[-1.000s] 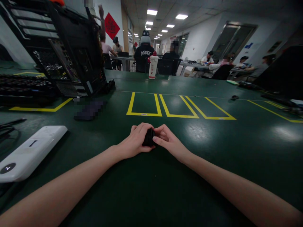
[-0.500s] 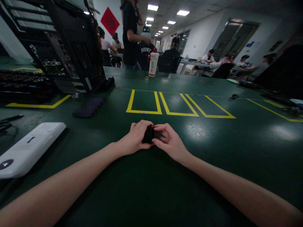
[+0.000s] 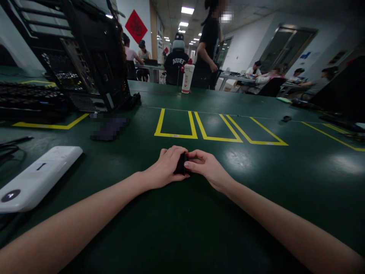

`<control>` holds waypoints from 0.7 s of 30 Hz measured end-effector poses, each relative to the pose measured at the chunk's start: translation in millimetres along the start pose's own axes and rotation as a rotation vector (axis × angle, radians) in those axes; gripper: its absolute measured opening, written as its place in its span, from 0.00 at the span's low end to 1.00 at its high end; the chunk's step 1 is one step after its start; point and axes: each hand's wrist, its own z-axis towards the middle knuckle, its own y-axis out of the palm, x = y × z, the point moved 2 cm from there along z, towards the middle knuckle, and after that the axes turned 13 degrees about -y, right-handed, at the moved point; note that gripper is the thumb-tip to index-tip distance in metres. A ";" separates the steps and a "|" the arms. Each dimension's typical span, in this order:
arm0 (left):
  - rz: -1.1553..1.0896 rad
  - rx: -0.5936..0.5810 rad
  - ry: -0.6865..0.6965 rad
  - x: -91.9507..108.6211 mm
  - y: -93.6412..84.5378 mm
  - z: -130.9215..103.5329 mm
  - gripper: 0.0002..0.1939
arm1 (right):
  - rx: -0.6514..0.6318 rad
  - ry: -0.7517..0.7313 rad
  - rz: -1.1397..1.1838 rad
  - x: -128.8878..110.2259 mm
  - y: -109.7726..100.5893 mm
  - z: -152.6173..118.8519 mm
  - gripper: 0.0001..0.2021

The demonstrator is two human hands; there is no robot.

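Observation:
A small black object (image 3: 180, 165) is between my two hands, just above or on the green table (image 3: 188, 236); its exact kind is hard to make out. My left hand (image 3: 164, 167) wraps around it from the left, thumb below and fingers over the top. From the right, my right hand (image 3: 209, 167) pinches at the object's near end, thumb and fingertips pressed together there. Fingers cover much of the object.
To the left lie a white device (image 3: 42, 179), black cables (image 3: 13, 150) and a blurred dark item (image 3: 110, 128). A black computer case (image 3: 94, 68) stands behind them. Yellow tape outlines (image 3: 175, 135) mark the table ahead, with a white cup (image 3: 186, 78) beyond. Several people sit farther back.
My right thumb and fingers have closed in on the black object's right end; they were more spread before. In the background, a standing person has moved to the right.

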 end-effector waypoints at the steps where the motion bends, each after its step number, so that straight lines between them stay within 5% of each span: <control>1: 0.006 -0.002 0.003 0.2 0.2 -0.1 0.28 | 0.000 0.002 -0.008 0.2 -0.3 -0.1 0.13; 12: -0.062 0.013 0.050 -1.8 4.1 -1.4 0.46 | -0.104 0.002 -0.091 -4.3 0.0 -1.4 0.22; 21: 0.085 0.086 -0.089 -0.2 3.8 -3.7 0.45 | -0.080 -0.074 -0.218 -0.3 1.6 -2.7 0.21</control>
